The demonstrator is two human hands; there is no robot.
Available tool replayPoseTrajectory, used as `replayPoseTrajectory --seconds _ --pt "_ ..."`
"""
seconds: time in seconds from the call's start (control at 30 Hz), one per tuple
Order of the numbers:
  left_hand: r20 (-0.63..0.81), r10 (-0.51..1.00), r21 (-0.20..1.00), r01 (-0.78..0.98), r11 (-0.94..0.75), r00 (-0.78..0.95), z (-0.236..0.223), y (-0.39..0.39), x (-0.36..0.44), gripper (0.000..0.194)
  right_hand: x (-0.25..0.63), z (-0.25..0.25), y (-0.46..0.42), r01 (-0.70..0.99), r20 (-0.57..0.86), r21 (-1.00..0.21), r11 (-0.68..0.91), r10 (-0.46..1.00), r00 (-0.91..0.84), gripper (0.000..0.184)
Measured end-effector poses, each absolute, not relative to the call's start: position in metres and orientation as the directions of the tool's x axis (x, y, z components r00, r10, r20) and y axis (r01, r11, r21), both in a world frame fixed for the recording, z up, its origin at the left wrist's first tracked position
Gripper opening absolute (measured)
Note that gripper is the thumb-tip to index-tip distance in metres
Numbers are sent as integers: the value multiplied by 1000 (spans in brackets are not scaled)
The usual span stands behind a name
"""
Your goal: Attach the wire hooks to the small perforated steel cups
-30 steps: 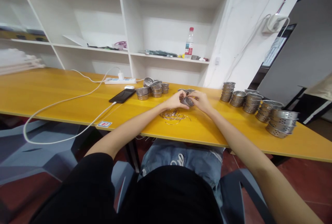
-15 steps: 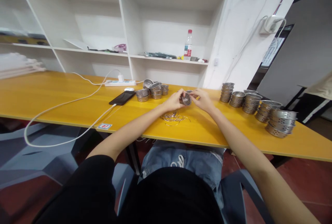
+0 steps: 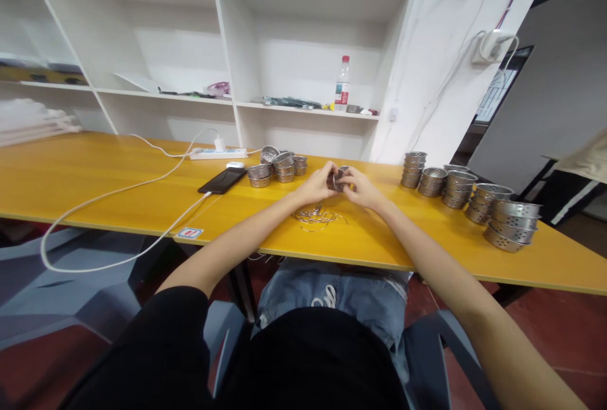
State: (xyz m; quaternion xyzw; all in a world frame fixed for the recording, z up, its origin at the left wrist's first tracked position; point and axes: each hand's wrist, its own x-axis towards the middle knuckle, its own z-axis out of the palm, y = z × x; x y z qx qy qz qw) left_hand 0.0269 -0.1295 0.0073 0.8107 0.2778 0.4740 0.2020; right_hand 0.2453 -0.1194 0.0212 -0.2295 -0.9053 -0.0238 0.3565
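My left hand (image 3: pixel 318 186) is wrapped round the side of a small perforated metal strainer basket (image 3: pixel 336 181), held tilted just above the table. At the right side of its mouth, my right hand (image 3: pixel 361 188) has its fingers closed on the rim, partly covering the opening. Whether a thin wire is also between those fingers is too small to make out. Below the hands lies a loose tangle of thin metal wire rings (image 3: pixel 317 215). Behind the held basket, part of another metal basket (image 3: pixel 344 169) shows.
Several strainer baskets (image 3: pixel 284 173) are piled left of my hands; taller stacks (image 3: pixel 512 226) line the table's right side. A phone (image 3: pixel 222 180) with a white cable and a power strip (image 3: pixel 218 154) lie at left. White shelving (image 3: pixel 303 109) holds a bottle (image 3: pixel 342 84).
The basket has turned in my left hand, its mouth first swinging toward me. My right fingers have moved left, from beside the basket onto its opening.
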Motion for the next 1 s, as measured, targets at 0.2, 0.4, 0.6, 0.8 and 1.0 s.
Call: replayPoseTrajectory --seconds 0.2,0.4,0.6,0.8,1.0 --pt "668 635 603 217 -767 389 4 -126 27 59 246 24 -125 439 700 -129 889 396 -595 44" --pt "672 637 613 200 -764 376 -1 -124 27 62 245 22 -125 412 649 -137 901 396 -650 39" --pt "658 651 618 222 -754 378 0 -125 25 66 242 20 -127 467 611 -94 879 421 -671 34" --pt "680 653 604 252 -756 333 6 -127 22 60 242 18 -128 484 583 -42 874 415 -699 28" --pt "727 599 530 281 -800 335 12 -128 23 64 243 26 -130 477 652 -97 873 418 -632 38"
